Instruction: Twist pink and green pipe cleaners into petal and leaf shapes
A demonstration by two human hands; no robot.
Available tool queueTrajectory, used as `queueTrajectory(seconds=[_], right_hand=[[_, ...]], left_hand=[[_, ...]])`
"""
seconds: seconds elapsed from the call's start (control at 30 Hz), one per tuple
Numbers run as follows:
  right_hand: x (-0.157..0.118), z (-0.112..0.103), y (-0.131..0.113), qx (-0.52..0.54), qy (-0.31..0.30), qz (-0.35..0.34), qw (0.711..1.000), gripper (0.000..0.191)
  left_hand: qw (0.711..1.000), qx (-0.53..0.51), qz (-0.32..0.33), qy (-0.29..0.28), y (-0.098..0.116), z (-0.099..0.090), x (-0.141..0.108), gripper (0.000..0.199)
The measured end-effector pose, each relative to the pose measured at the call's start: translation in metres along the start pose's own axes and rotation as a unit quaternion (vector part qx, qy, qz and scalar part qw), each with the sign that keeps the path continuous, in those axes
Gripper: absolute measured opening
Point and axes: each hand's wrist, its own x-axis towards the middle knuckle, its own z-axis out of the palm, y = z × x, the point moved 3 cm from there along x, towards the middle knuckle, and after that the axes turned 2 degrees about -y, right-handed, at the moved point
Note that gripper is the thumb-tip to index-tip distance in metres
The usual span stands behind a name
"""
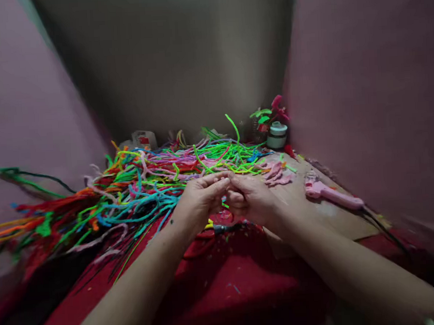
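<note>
Near the middle of the view, my left hand (200, 199) and my right hand (251, 195) meet at the fingertips above a red cloth (241, 277). Fingers and thumbs of both hands are pinched together; whatever they hold, if anything, is too small or hidden to name. Just below the hands lie scissors (223, 228) with dark and yellow parts, partly covered. Behind and to the left spreads a large heap of fuzzy coloured stems (160, 199). Pink fuzzy pieces (277, 173) lie just right of the heap, beyond my right hand.
A pink glue gun (335, 196) with a dark cord rests on a light board (298, 192) at the right. Behind stand a pale lidded jar (276, 135), red and green fuzzy shapes (263, 117) and a white roll (145, 139). Walls rise on both sides.
</note>
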Motion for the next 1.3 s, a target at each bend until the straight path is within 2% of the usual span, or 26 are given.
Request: queueTrajectory(seconds=[0.13, 0.27, 0.33, 0.43, 0.53, 0.63, 0.7, 0.87, 0.97, 1.03, 1.1, 1.13, 1.2, 1.23, 1.3], right_hand=[[0.0, 0.0, 0.002, 0.016, 0.003, -0.005, 1.0, 0.03], [-0.002, 0.001, 0.0, -0.102, 0.058, -0.074, 0.99, 0.023], [-0.003, 0.001, 0.001, -0.173, 0.084, -0.069, 0.979, 0.018], [-0.004, 0.001, 0.004, -0.224, 0.105, -0.041, 0.968, 0.022], [-0.004, 0.001, 0.006, -0.236, 0.107, -0.012, 0.966, 0.02], [-0.004, 0.0, 0.007, -0.206, 0.11, 0.009, 0.972, 0.016], [-0.004, -0.002, 0.009, -0.162, 0.102, 0.021, 0.981, 0.015], [-0.005, -0.002, 0.011, -0.065, 0.084, 0.057, 0.993, 0.02], [-0.005, -0.002, 0.007, -0.029, 0.095, 0.053, 0.994, 0.017], [-0.004, -0.004, 0.002, -0.004, 0.104, 0.031, 0.994, 0.014], [-0.003, -0.007, -0.002, 0.028, 0.11, 0.009, 0.993, 0.01], [-0.002, -0.009, -0.003, 0.045, 0.109, -0.001, 0.993, 0.009], [0.0, -0.011, -0.003, 0.064, 0.099, -0.013, 0.993, 0.008], [0.0, -0.012, -0.003, 0.061, 0.096, -0.016, 0.993, 0.007], [0.0, -0.012, -0.002, 0.025, 0.1, -0.02, 0.994, 0.007]], left_hand=[[0.997, -0.027, 0.017, 0.068, -0.002, 0.001, 0.0, 0.022], [0.984, -0.066, 0.087, 0.141, 0.013, -0.009, -0.001, 0.019], [0.978, -0.083, 0.116, 0.154, 0.02, -0.016, -0.001, 0.016], [0.971, -0.09, 0.148, 0.164, 0.025, -0.024, -0.001, 0.014], [0.958, -0.029, 0.199, 0.203, 0.028, -0.03, -0.002, 0.015], [0.941, 0.076, 0.236, 0.23, 0.031, -0.031, -0.004, 0.018], [0.941, 0.078, 0.241, 0.226, 0.032, -0.032, -0.004, 0.019], [0.95, -0.059, 0.235, 0.196, 0.033, -0.04, 0.005, 0.017], [0.923, -0.153, 0.266, 0.23, 0.036, -0.056, 0.009, 0.018], [0.915, -0.177, 0.256, 0.256, 0.036, -0.065, 0.009, 0.013], [0.939, -0.136, 0.202, 0.241, 0.033, -0.065, 0.008, 0.008], [0.959, -0.094, 0.161, 0.213, 0.03, -0.061, 0.007, 0.007], [0.99, 0.005, 0.067, 0.12, 0.023, -0.047, 0.005, 0.017], [0.996, 0.044, 0.031, 0.072, 0.02, -0.039, 0.004, 0.024], [0.995, 0.093, 0.018, 0.018, 0.016, -0.025, 0.001, 0.028]])
